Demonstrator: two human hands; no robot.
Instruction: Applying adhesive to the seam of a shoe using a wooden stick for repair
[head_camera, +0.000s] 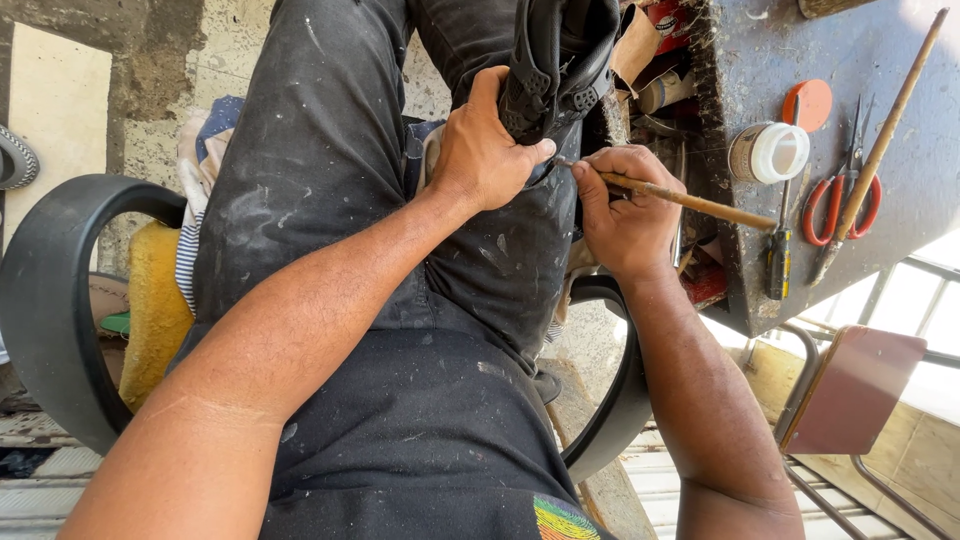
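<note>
The person is sitting in a black-armed chair (50, 300), wearing dark, paint-flecked trousers (330, 180), and is holding a black shoe (560, 60) sole-up against the lap. The left hand (485, 150) is gripping the shoe from the near side, thumb pressing along the edge of the sole and fingers curling around the heel end. The shoe is lying just above and partly inside this hand, its treaded sole facing the camera.

The right hand (625, 205) is closing around a thin wooden stick (690, 200), pinching it near its tip between thumb and fingers. The tip of the stick is touching the edge of the shoe just beside the left thumb, while the rest of the stick is pointing away toward the desk (900, 190) on the right. Both hands are sitting close together, almost touching, with the shoe directly above them.

On the dark, stained desk, a small open jar (770, 152) is standing beside its orange lid (808, 103). Red-handled scissors (845, 195) are lying near a long wooden rod (890, 130), and a black-handled tool (778, 255) is resting near the desk's edge.
</note>
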